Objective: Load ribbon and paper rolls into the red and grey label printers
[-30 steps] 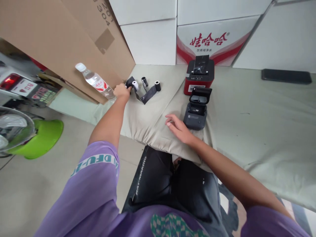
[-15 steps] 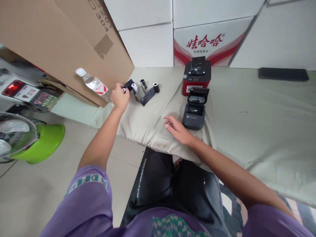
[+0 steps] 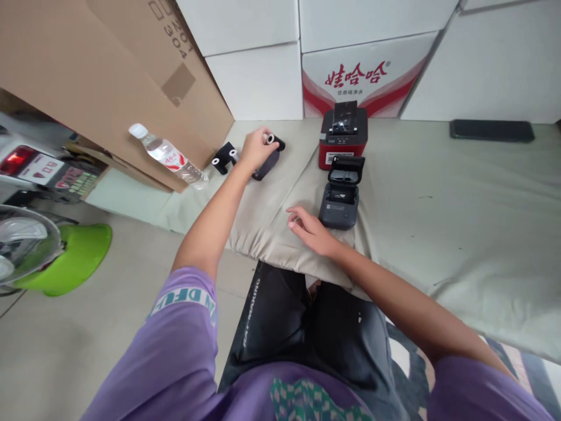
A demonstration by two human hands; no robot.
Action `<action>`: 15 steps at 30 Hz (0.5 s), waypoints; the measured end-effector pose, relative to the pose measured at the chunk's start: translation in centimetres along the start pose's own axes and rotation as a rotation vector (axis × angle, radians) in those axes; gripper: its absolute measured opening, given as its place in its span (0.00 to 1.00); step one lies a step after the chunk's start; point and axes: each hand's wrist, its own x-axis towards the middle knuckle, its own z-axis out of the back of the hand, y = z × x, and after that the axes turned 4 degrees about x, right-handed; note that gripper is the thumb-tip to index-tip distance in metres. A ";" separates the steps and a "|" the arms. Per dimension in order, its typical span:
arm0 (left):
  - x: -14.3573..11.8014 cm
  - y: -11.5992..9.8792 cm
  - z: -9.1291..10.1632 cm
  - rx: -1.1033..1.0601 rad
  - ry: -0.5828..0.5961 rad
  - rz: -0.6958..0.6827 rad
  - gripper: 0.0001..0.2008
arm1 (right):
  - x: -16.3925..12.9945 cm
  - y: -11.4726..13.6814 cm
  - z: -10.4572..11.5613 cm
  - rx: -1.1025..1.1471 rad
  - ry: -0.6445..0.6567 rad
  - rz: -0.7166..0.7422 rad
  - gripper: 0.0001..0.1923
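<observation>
My left hand (image 3: 258, 151) is closed at a black ribbon roll (image 3: 279, 142) with a pale core, thumb and fingers around its near end. A dark strip of ribbon (image 3: 266, 166) hangs below that hand onto the cloth. Left of it lies another length of black ribbon wound on two rolls (image 3: 224, 156), partly behind my wrist. My right hand (image 3: 312, 231) rests on the cloth, fingers loosely bent and apart, holding nothing. Beside it stands a small dark grey label printer (image 3: 339, 206) with its lid raised. Behind that is a red and black printer (image 3: 344, 137) with black film on top.
A clear water bottle (image 3: 169, 156) leans at the left by a large brown carton (image 3: 131, 76). White boxes (image 3: 258, 82) line the back. A black phone-like slab (image 3: 491, 131) lies at the right rear. A green plastic item (image 3: 83, 257) sits on the floor.
My left hand has moved right, from the left-hand rolls to the right-hand ribbon roll. My right hand stays in place, and the view has shifted slightly.
</observation>
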 end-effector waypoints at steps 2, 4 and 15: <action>-1.9 -0.7 1.0 -0.371 -0.011 0.060 0.17 | 0.0 0.0 -0.1 -0.030 0.007 0.013 0.19; -4.5 -1.7 1.6 -0.670 0.024 0.078 0.18 | 0.1 -0.1 -0.2 -0.064 0.011 0.027 0.19; -10.8 -6.9 -7.0 -0.409 0.450 -0.381 0.18 | 0.5 -0.4 -0.5 -0.078 -0.019 0.057 0.12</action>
